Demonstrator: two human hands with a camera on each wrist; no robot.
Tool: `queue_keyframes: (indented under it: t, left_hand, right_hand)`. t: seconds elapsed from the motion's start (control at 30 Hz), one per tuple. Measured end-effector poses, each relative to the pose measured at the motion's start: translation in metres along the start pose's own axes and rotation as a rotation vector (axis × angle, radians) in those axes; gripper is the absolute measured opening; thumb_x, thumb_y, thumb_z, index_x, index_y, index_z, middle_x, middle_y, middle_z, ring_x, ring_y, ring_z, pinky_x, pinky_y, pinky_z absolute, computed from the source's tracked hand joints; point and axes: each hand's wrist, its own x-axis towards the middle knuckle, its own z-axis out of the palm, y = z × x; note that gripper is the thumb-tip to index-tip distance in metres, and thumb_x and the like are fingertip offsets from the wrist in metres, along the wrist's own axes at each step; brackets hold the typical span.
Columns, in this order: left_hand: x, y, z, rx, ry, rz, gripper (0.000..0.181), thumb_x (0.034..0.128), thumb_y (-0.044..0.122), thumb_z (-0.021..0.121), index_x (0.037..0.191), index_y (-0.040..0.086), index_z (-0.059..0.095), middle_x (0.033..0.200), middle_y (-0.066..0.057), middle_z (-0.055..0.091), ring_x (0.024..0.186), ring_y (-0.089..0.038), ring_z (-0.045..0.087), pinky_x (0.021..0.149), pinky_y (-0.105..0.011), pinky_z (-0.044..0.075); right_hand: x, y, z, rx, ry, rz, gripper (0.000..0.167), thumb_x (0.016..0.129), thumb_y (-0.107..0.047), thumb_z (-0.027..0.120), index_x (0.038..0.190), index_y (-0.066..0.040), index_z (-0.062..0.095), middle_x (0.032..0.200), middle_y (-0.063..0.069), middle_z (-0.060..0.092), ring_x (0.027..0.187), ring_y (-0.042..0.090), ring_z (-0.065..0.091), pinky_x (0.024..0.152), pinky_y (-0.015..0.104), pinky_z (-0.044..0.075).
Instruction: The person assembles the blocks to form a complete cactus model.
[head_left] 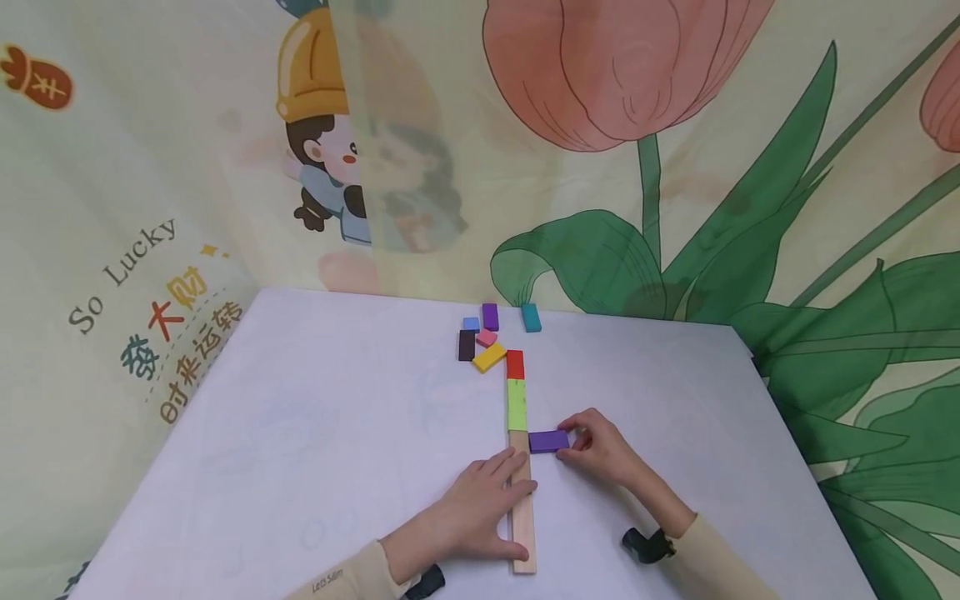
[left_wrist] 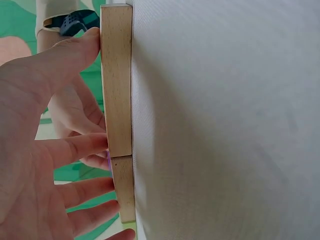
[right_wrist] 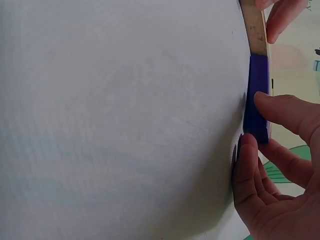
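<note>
Purple block [head_left: 548, 442] is just to the right of the wooden strip [head_left: 525, 533], laid crosswise with its inner end at, or very nearly at, the strip's side, close to the strip's far end. Your right grip [head_left: 600, 447] is pinching the block by its outer end, thumb and fingers on it; holding it there probably leaves the inner end free to sit flush against the wood. Your left grip [head_left: 476, 504] is released around nothing: its splayed fingers rest across the strip, thumb near the near end, most likely to brace the strip against any nudge from the block.

Your left forearm comes in from the strip's left, back of the hand up and fingers fanned; your right one comes from the strip's right, wrist low over the worktop [head_left: 300, 417].

At the strip's far end, a lime-green section [head_left: 517, 404] and then a red block [head_left: 515, 364] extend the same line, so crosswise placing makes the purple piece read as a branch. Beyond the strip and left of that line lie loose pieces, among them a yellow block [head_left: 490, 358] and a black block [head_left: 467, 345], apparently set clear of your hands.
</note>
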Motion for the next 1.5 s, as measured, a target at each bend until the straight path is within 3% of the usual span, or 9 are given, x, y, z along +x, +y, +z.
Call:
queue_keyframes:
  t: [0.37,0.73,0.9,1.0,1.13,1.27,1.4,1.5]
  left_hand:
    - [0.000,0.000,-0.002,0.001,-0.009,-0.002,0.081,0.0779,0.076,0.057,0.142,0.027,0.047,0.158,-0.006,0.033,0.145,-0.026,0.032,0.105,-0.041,0.043]
    - [-0.002,0.000,-0.001,0.002,-0.005,-0.009,0.081,0.0779,0.076,0.057,0.142,0.027,0.047,0.158,-0.006,0.033,0.145,-0.026,0.032,0.106,-0.041,0.043]
    - [-0.002,0.000,-0.001,0.007,-0.003,-0.007,0.080,0.0781,0.075,0.057,0.142,0.027,0.046,0.158,-0.007,0.033,0.145,-0.026,0.031,0.105,-0.041,0.043]
    - [-0.002,0.001,-0.001,0.002,-0.003,-0.001,0.080,0.0783,0.074,0.058,0.141,0.027,0.047,0.157,-0.007,0.034,0.145,-0.026,0.032,0.105,-0.042,0.043]
    - [-0.001,0.003,-0.002,-0.005,-0.008,0.001,0.080,0.0782,0.074,0.058,0.141,0.026,0.047,0.156,-0.007,0.035,0.144,-0.026,0.034,0.105,-0.041,0.043]
    - [-0.001,0.002,-0.002,0.016,-0.012,-0.005,0.080,0.0776,0.075,0.058,0.141,0.027,0.048,0.156,-0.007,0.036,0.144,-0.026,0.035,0.104,-0.039,0.044]
    - [-0.002,0.001,-0.001,0.030,-0.017,-0.009,0.080,0.0775,0.075,0.058,0.141,0.028,0.047,0.157,-0.007,0.035,0.144,-0.025,0.034,0.105,-0.039,0.044]
    - [-0.001,0.001,-0.001,0.021,-0.016,-0.008,0.080,0.0778,0.075,0.057,0.141,0.027,0.047,0.157,-0.006,0.034,0.144,-0.026,0.034,0.105,-0.040,0.043]
  right_hand:
    - [0.000,-0.002,0.004,-0.024,0.003,0.000,0.033,0.076,-0.014,0.082,0.106,-0.011,0.068,0.099,0.005,0.054,0.071,0.010,0.050,0.060,0.017,0.047]
    - [-0.001,-0.002,0.005,-0.022,0.000,0.006,0.032,0.073,-0.008,0.083,0.101,-0.013,0.068,0.098,0.006,0.053,0.070,0.010,0.051,0.061,0.015,0.048]
    - [0.005,-0.003,-0.005,-0.039,-0.058,0.027,0.039,0.075,-0.019,0.083,0.109,-0.012,0.067,0.103,0.007,0.056,0.071,0.011,0.051,0.061,0.018,0.048]
    - [0.019,-0.003,-0.020,-0.042,-0.044,0.081,0.042,0.080,-0.029,0.079,0.115,-0.009,0.065,0.108,0.011,0.061,0.075,0.014,0.052,0.062,0.021,0.048]
    - [0.054,-0.001,-0.034,-0.026,0.057,0.141,0.037,0.090,-0.032,0.068,0.115,-0.005,0.064,0.108,0.014,0.065,0.085,0.021,0.058,0.067,0.025,0.051]
    - [0.098,-0.002,-0.027,0.000,0.172,0.181,0.036,0.093,-0.032,0.064,0.115,-0.003,0.064,0.107,0.016,0.065,0.094,0.026,0.060,0.074,0.029,0.054]
    - [0.138,-0.009,-0.014,0.092,0.302,0.254,0.041,0.094,-0.034,0.061,0.118,0.000,0.062,0.112,0.017,0.063,0.099,0.028,0.057,0.083,0.035,0.054]
    - [0.159,-0.016,-0.011,0.137,0.342,0.311,0.047,0.093,-0.036,0.060,0.122,0.002,0.058,0.116,0.018,0.061,0.103,0.029,0.055,0.089,0.040,0.052]
